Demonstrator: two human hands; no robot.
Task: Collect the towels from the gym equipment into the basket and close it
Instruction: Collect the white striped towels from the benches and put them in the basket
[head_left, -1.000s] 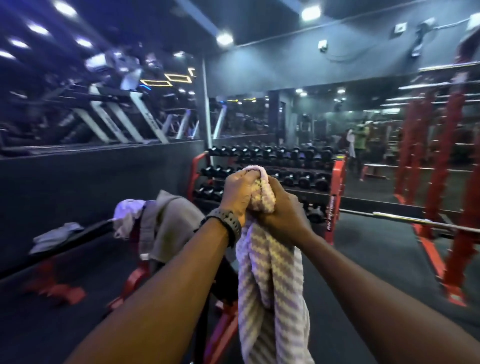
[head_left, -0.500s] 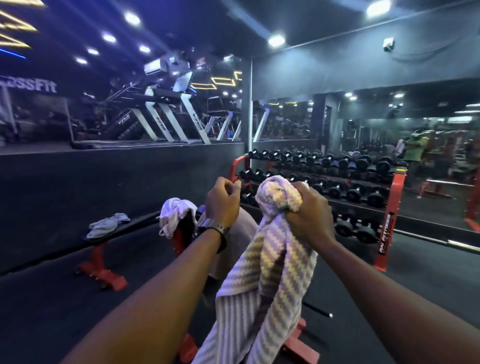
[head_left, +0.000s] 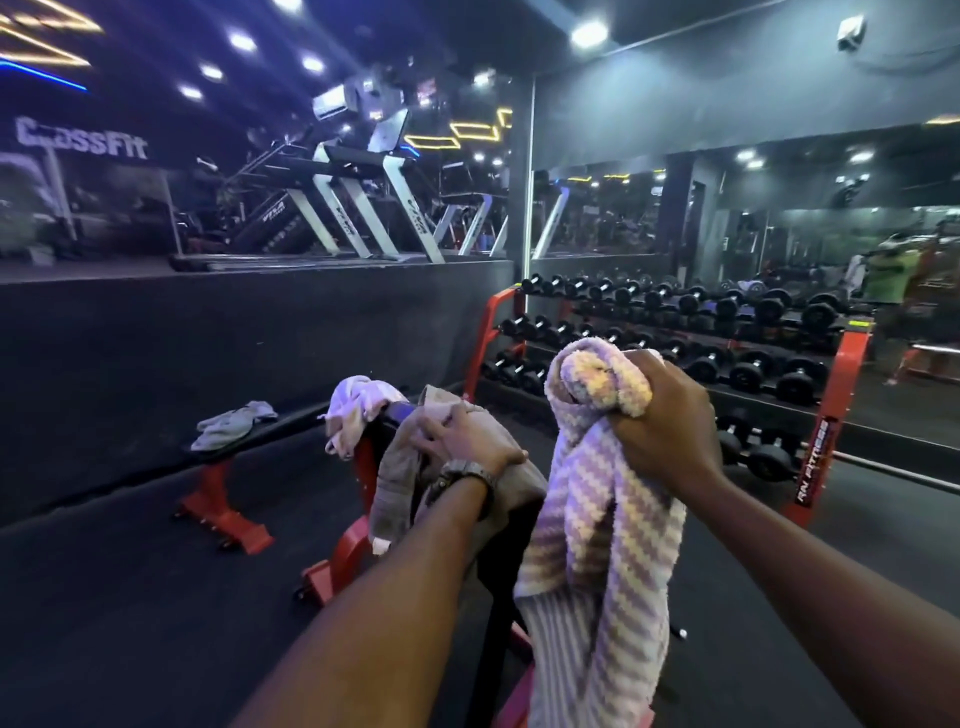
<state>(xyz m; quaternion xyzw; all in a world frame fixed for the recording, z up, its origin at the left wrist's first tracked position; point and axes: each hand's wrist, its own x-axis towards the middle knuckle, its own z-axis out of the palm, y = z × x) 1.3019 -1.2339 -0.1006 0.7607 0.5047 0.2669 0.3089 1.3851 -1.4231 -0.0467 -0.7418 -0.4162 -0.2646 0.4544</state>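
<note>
My right hand (head_left: 662, 426) grips the bunched top of a striped purple-and-white towel (head_left: 597, 545), which hangs down in front of me. My left hand (head_left: 462, 441) rests on a grey-brown towel (head_left: 400, 478) draped over the top of a red-framed bench (head_left: 358, 545), its fingers closing on the cloth. A white towel (head_left: 353, 410) hangs on the same bench just to the left. Further left, a light grey towel (head_left: 234, 423) lies on a flat black bench (head_left: 218, 499). No basket is in view.
A red dumbbell rack (head_left: 831, 452) full of black dumbbells stands ahead to the right, in front of a wall mirror. A raised platform (head_left: 260, 322) with treadmills runs along the left. Dark rubber floor surrounds the benches.
My left hand let go of the striped towel and dropped onto the grey-brown towel on the bench. The right hand keeps the striped towel. The view swung left.
</note>
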